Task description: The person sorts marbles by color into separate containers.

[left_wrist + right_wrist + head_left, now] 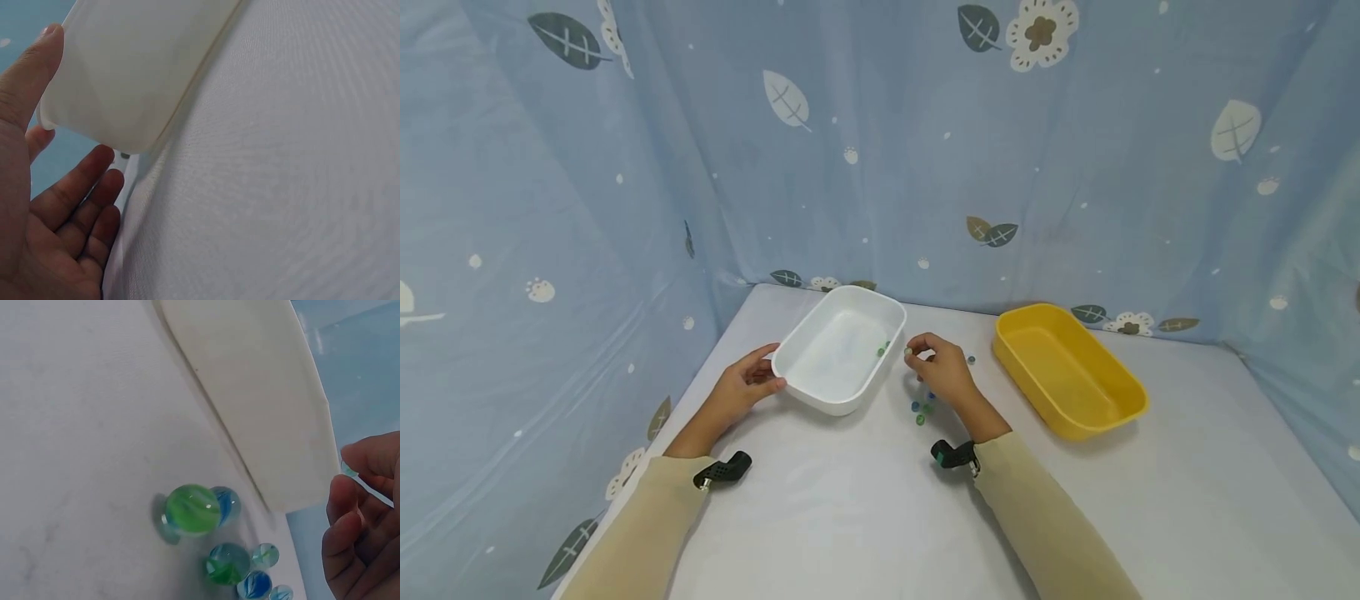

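A white plastic tub (820, 385) stands on the table in the head view, with green marbles (882, 352) lying inside near its right wall. My left hand (741, 392) holds the tub's left corner by the rim, thumb above it; the other fingers (103, 187) lie loosely beside the wall in the left wrist view. Just off the tub's right side, my right hand (943, 367) pinches a pale green marble (349, 469) between thumb and index finger. Several blue and green marbles (194, 509) lie on the table below that hand.
A yellow plastic tub (1033, 387) stands to the right of my right hand. One blue marble (972, 360) lies apart, between that hand and the yellow tub. Behind everything hangs a blue patterned curtain (925, 167), meeting the white tabletop (850, 517) at its back edge.
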Tool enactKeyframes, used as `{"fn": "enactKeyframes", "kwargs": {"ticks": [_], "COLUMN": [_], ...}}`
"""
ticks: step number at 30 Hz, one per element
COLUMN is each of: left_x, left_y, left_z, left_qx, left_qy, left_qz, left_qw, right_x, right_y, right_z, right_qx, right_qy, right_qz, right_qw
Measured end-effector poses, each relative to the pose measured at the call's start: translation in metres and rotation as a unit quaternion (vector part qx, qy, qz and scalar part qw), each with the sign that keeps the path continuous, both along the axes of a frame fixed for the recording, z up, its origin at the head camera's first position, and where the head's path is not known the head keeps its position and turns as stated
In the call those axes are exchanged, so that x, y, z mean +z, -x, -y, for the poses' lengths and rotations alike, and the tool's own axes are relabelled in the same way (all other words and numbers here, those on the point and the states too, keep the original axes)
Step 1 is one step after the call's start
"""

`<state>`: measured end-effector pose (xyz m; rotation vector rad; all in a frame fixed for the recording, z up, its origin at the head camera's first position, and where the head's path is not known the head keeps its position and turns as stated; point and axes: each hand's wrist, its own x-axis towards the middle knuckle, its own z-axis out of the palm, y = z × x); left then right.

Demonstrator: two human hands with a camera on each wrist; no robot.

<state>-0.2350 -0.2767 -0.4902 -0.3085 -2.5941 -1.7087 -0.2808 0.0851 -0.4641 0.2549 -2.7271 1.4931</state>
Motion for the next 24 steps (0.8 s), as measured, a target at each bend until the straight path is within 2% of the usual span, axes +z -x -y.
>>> {"fn": "enactKeyframes", "kwargs": {"ticks": [6, 12, 19, 24], "left_x": [0.001, 0.002, -0.001, -0.002], "left_y": [-0.001, 0.001, 0.002, 0.001], "left_z": [0.000, -0.001, 0.000, 0.001], "left_qx": [-0.001, -0.002, -0.003, -0.004], "left_qy": [-0.003, -0.005, -0.014, -0.014], "left_qz": [0.005, 0.004, 0.006, 0.002], "left_qw": [1.0000, 1.0000, 0.9999, 0.9999], "right_x": [0.006, 0.015, 0.012, 0.011], "right_y": [0.006, 0.011, 0.018, 0.021], "right_z": [0.005, 0.010, 0.017, 0.021], "right_qx": [0.011, 0.011, 0.025, 0.018], "right_qy": [0.002, 0.002, 0.008, 0.011], "right_qz": [0.010, -0.009, -0.013, -0.022], "right_qw": [1.000, 1.000, 1.000, 1.000]}}
